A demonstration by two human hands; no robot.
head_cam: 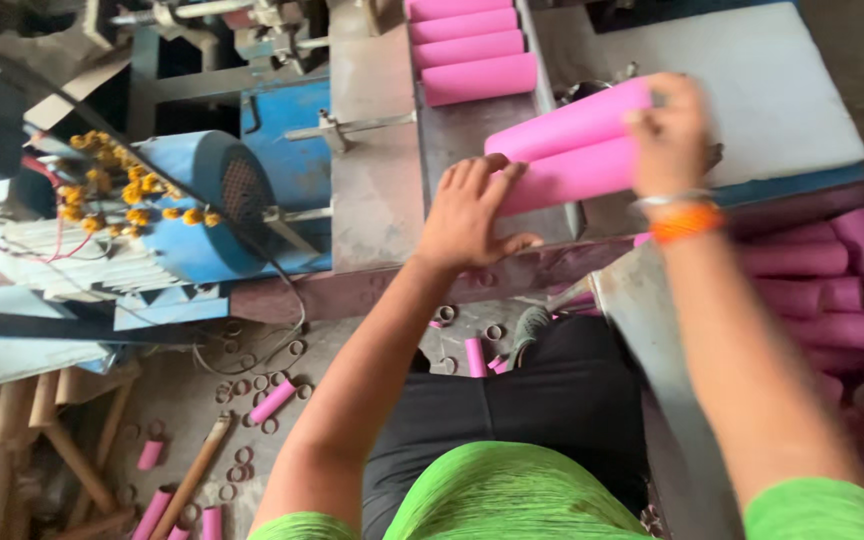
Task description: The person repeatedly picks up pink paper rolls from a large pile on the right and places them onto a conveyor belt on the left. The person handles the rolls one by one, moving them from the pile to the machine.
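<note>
Both hands grip two pink tubes (572, 150): left hand (467, 215) closed on near ends, right hand (667, 130) on far ends; keep them level over the metal tray (462, 125).

A worn metal machine bed (372, 200) runs from twelve o'clock toward the centre, with a blue motor housing (217, 190) draped in yellow flowers (112, 185) at nine o'clock. At seven o'clock the dusty grey floor (182, 400) is littered with small cardboard rings (242, 385), and wooden sticks (12, 440) lean at eight o'clock. Soft daylight falls evenly.
</note>
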